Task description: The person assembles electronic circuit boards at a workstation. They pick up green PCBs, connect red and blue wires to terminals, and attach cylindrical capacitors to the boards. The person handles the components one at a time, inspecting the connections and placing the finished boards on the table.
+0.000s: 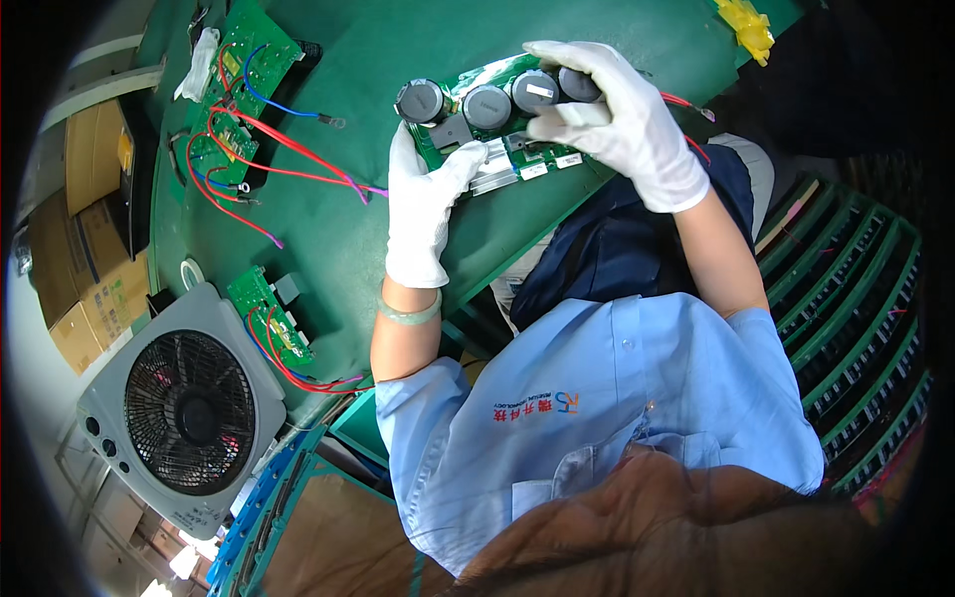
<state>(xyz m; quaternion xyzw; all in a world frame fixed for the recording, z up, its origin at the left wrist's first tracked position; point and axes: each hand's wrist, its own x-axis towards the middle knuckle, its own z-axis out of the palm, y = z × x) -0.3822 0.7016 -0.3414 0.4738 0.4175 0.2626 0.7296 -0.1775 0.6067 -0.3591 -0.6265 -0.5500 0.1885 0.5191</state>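
Observation:
A green circuit board (430,151) is held over the near edge of the green work table, tilted a little. Several large black cylinder capacitors (486,106) stand along its far side, and a silver heat sink (493,171) sits on its near side. My left hand (421,204), in a white glove, grips the board's left end with the thumb by the heat sink. In a white glove too, my right hand (637,129) is closed round the board's right end, its fingers reaching over the capacitors to the far edge. Red wires (686,102) stick out past the right hand.
More circuit boards (239,95) with red and blue wires lie at the far left, and a smaller board (269,313) lies nearer. A grey box fan (189,408) stands at left. A yellow crumpled item (746,30) sits far right; green slotted racks (846,318) stand at right.

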